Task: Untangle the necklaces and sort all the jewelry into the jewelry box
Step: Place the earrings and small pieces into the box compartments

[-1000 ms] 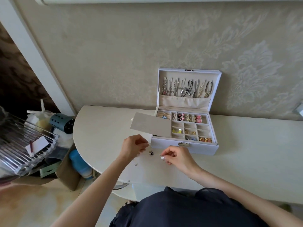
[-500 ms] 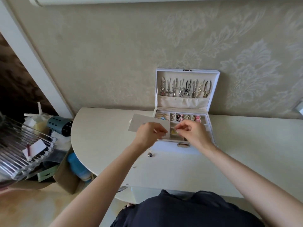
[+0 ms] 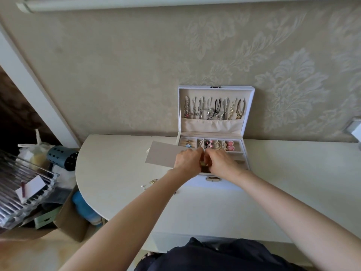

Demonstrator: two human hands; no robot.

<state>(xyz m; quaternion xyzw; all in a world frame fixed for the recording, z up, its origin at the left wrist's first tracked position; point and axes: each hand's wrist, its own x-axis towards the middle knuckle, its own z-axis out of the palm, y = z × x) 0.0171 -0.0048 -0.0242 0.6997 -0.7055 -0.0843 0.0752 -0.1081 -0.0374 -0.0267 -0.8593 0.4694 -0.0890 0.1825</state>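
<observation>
Over the middle compartments of the jewelry box [image 3: 230,184], the left hand [image 3: 188,162] and right hand [image 3: 221,163] meet knuckle to knuckle, fingers curled downward with the tips drawn together. Grip: the backs of the hands hide the fingertips, so it cannot be told whether either hand pinches a piece.

The box stands open at the back of the desk [image 3: 117,163], its lid upright against the wall. Necklaces [image 3: 214,108] hang in a row inside the lid above a fabric pocket, and earrings [image 3: 214,144] fill the rearmost row of the tray.

Step in hand, as judged: seating one small item in a cell towards the box's front left. A few loose pieces [image 3: 153,181] lie on the desk just left of the box's front corner, partly behind the left forearm, so sorting is not finished.

The next move likely calls for letting go into the cell without disturbing its neighbours. One hand would then go left of the box for a fine pinch on those pieces.

In the way: a beige flap [image 3: 162,154] juts from the box's left side and runs under the left hand in this view, so it could be knocked. Further left of the box, past the desk edge, are a teal perforated cylinder [image 3: 60,156], a wire rack [image 3: 19,182] and a cardboard box [image 3: 72,222].
</observation>
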